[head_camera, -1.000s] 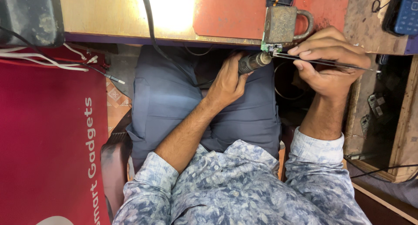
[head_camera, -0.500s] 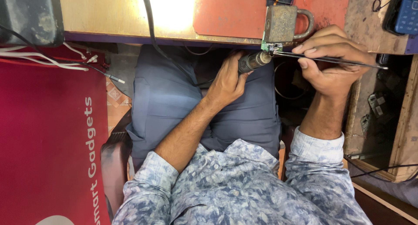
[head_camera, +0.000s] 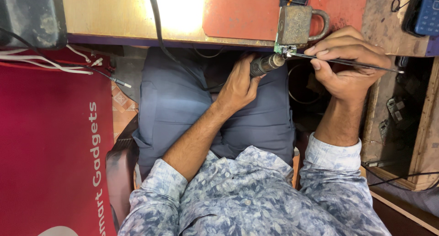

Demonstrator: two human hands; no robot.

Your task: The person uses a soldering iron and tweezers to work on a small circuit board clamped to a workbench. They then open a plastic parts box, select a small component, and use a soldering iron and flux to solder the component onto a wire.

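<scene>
My left hand (head_camera: 238,83) grips a dark corded tool with a metal nozzle (head_camera: 265,63), its tip aimed at a small green circuit board (head_camera: 284,49). The board sticks out at the bench edge, under an old brass padlock (head_camera: 295,25) that lies on it. My right hand (head_camera: 345,64) pinches long thin tweezers (head_camera: 347,62), whose tips meet the board beside the nozzle. The tool's black cable (head_camera: 157,21) runs up over the wooden bench (head_camera: 123,16).
A red mat (head_camera: 242,12) lies on the bench under the padlock. A blue keypad phone (head_camera: 427,12) sits at the top right, a dark box (head_camera: 27,16) at the top left. White wires (head_camera: 50,64) and a red panel (head_camera: 50,149) fill the left. My lap (head_camera: 183,108) is below.
Both hands hold almost still at the board. The tweezers have shifted slightly, lying a bit flatter than a second ago.
</scene>
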